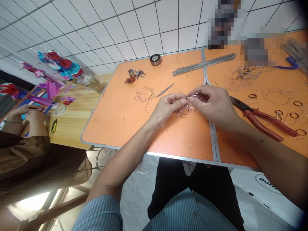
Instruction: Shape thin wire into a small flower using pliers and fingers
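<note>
An orange worktop [115,123] is spread beneath both grips, its metal-edged seam passing close by the right grip. Well off to the left of the left grip, a wooden worktop [72,126] is occupied by a co-worker, whose forearms are rested on it. Red-handled pliers [250,112] are laid just right of the right grip, their dark nose pointed towards it. Beyond the grips, a bundle [204,64] of straight grey wires is laid slantwise across the seam.

Between the left grip [168,104] and the right grip [213,99], which are brought almost together, the wire piece [192,106] is held just above the worktop. It is pinched on both sides, thumb against fingers. Thin, shiny strands are seen, bent into open curves below the fingertips; the rest is hidden by the fingers, so its full shape cannot be told.

Beyond the right grip and to its right, a wire tangle [245,73] is set down, dark at its middle. Beyond the left grip and to its left, a loop ring [140,93] is laid flat, edged with petal-like bends. Farther out the same way, keys [137,74] and a tape roll [155,59] are placed. Small dark-red rings [252,98] are scattered right of the right grip.
</note>
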The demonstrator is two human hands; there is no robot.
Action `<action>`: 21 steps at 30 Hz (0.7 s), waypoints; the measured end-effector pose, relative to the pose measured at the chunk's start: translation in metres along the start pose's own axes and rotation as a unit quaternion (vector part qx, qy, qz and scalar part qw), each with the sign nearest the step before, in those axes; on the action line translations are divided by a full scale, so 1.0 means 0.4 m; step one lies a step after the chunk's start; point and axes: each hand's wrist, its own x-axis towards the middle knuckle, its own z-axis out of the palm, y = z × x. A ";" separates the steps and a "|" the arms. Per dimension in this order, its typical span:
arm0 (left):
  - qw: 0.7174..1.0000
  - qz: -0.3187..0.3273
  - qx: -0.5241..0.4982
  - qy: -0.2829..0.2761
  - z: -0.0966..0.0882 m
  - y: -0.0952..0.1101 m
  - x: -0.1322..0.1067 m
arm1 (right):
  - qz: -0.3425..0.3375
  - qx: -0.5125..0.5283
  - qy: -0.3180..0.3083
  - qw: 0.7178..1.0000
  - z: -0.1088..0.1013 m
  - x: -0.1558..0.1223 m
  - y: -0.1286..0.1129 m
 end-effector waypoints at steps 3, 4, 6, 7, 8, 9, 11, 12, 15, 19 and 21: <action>1.000 -0.010 -0.001 0.014 0.006 -0.001 0.002 | 0.013 0.020 -0.007 1.000 0.001 0.000 0.000; 1.000 -0.010 0.002 0.020 0.004 0.001 0.003 | 0.017 0.028 -0.007 0.999 -0.001 0.001 0.001; 0.999 -0.002 0.005 0.033 -0.007 0.010 0.008 | 0.022 0.044 0.000 0.999 -0.010 0.004 0.003; 0.999 0.006 0.003 0.046 -0.017 0.017 0.011 | 0.023 0.045 0.009 0.999 -0.015 0.004 0.005; 0.998 0.017 -0.004 0.066 -0.028 0.026 0.014 | 0.021 0.034 0.019 0.999 -0.019 0.004 0.007; 0.995 0.031 -0.017 0.089 -0.041 0.035 0.018 | 0.015 0.007 0.019 1.000 -0.022 0.003 0.009; 0.987 0.053 -0.048 0.142 -0.067 0.052 0.025 | -0.013 -0.079 -0.020 0.997 -0.017 -0.005 0.012; 0.983 0.058 -0.060 0.161 -0.079 0.059 0.028 | -0.031 -0.130 -0.054 0.990 -0.009 -0.011 0.014; 0.975 0.057 -0.084 0.196 -0.101 0.072 0.033 | -0.060 -0.245 -0.129 0.959 0.026 -0.035 0.017; 0.972 0.059 -0.093 0.205 -0.108 0.074 0.035 | -0.034 -0.301 -0.171 0.937 0.058 -0.053 0.014; 0.973 0.064 -0.097 0.202 -0.110 0.071 0.037 | -0.021 -0.303 -0.188 0.934 0.061 -0.055 0.009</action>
